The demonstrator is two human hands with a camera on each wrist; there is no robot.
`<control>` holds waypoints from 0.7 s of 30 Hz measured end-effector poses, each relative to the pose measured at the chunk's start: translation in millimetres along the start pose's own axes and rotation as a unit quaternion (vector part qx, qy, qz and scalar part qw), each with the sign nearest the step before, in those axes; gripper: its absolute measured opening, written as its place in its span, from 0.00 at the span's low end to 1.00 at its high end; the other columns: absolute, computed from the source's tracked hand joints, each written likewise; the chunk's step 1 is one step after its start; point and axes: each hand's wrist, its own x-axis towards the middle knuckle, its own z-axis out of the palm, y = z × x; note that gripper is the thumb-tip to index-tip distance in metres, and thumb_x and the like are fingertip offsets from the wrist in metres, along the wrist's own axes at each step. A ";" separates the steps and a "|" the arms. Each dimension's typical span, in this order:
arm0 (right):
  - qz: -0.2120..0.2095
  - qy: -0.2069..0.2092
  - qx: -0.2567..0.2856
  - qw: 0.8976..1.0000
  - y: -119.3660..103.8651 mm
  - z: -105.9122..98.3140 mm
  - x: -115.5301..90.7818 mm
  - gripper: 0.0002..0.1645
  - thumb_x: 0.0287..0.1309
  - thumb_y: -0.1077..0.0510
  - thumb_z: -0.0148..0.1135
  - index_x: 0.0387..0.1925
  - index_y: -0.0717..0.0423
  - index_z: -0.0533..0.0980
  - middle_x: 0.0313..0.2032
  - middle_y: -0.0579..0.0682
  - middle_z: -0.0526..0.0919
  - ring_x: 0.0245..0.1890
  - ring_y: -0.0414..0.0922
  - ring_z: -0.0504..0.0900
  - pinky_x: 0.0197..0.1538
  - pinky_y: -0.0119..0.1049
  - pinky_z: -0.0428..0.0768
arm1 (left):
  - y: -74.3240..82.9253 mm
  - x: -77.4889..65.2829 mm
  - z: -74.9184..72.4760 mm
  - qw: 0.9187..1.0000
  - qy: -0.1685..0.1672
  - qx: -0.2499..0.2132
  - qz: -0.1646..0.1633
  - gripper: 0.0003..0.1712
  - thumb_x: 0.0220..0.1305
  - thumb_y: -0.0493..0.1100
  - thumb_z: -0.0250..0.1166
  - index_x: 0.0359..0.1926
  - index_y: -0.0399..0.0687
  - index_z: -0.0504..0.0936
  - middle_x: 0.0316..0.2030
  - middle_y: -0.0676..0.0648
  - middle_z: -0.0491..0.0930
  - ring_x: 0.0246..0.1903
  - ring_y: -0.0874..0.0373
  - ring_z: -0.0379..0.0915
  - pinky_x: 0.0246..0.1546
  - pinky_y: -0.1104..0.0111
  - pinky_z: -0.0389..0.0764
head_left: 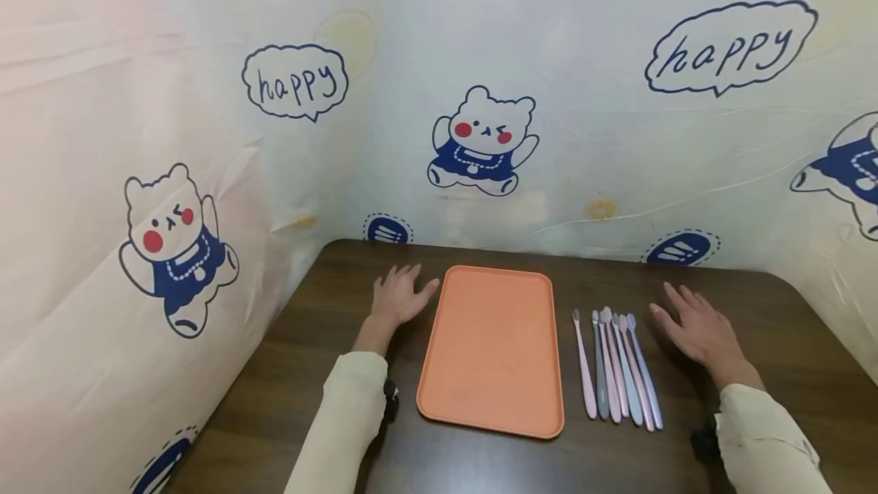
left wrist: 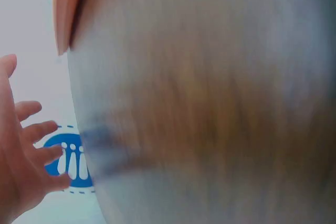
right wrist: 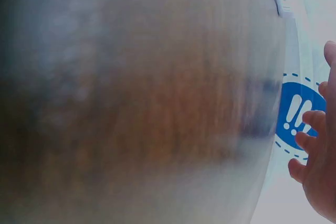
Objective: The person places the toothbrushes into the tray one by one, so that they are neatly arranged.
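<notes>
In the head view, an orange tray (head_left: 490, 349) lies flat on the dark brown table (head_left: 291, 360), near its middle. The left hand (head_left: 399, 297) is just beyond the tray's upper left side, fingers spread and thumb pointing toward the rim; it holds nothing. Right of the tray lie slim brushes (head_left: 631, 395) in pink, blue and grey, side by side, heads toward the far edge — one pink brush (head_left: 584, 368) sits a little apart, nearest the tray. The right hand (head_left: 701, 330) is just to the right of the row, fingers extended, holding nothing. Both arms wear pale sleeves (head_left: 339, 421). Behind the table hangs a white sheet (head_left: 583, 36) printed with bears and "happy" bubbles.

In the left wrist view, the left hand shows at the left edge, fingers apart and grasping nothing; a corner of the tray is above it, and the tabletop is blurred.

In the right wrist view, the right hand is at the right edge, fingers relaxed and slightly bent — nothing in them — before a blue badge (right wrist: 287, 109) on the sheet.
</notes>
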 end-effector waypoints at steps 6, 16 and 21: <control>-0.006 0.007 0.009 1.000 2.0 -0.9 -2.6 0.51 0.75 0.31 0.32 0.78 0.66 0.47 0.72 0.79 0.56 0.69 0.79 0.58 0.64 0.76 0.62 | 8.3 -1.1 3.4 0.991 -0.012 -0.136 -0.013 0.39 0.74 0.58 0.55 0.76 0.40 0.64 0.76 0.36 0.63 0.76 0.39 0.58 0.74 0.44 0.63; 0.010 -0.011 0.052 0.999 -2.5 -5.9 -6.0 0.50 0.76 0.32 0.33 0.77 0.70 0.49 0.71 0.81 0.57 0.68 0.79 0.58 0.65 0.76 0.60 | 24.2 -1.4 6.6 0.946 -0.036 -0.317 -0.061 0.30 0.72 0.42 0.60 0.71 0.33 0.69 0.69 0.33 0.72 0.66 0.39 0.73 0.63 0.50 0.78; 0.010 -0.015 0.063 0.998 -4.7 -4.6 -8.0 0.51 0.76 0.31 0.32 0.76 0.71 0.50 0.71 0.81 0.57 0.68 0.79 0.58 0.65 0.76 0.61 | 28.3 -5.8 7.3 0.933 -0.048 -0.347 -0.084 0.29 0.69 0.34 0.62 0.69 0.30 0.71 0.66 0.31 0.74 0.60 0.40 0.79 0.56 0.55 0.83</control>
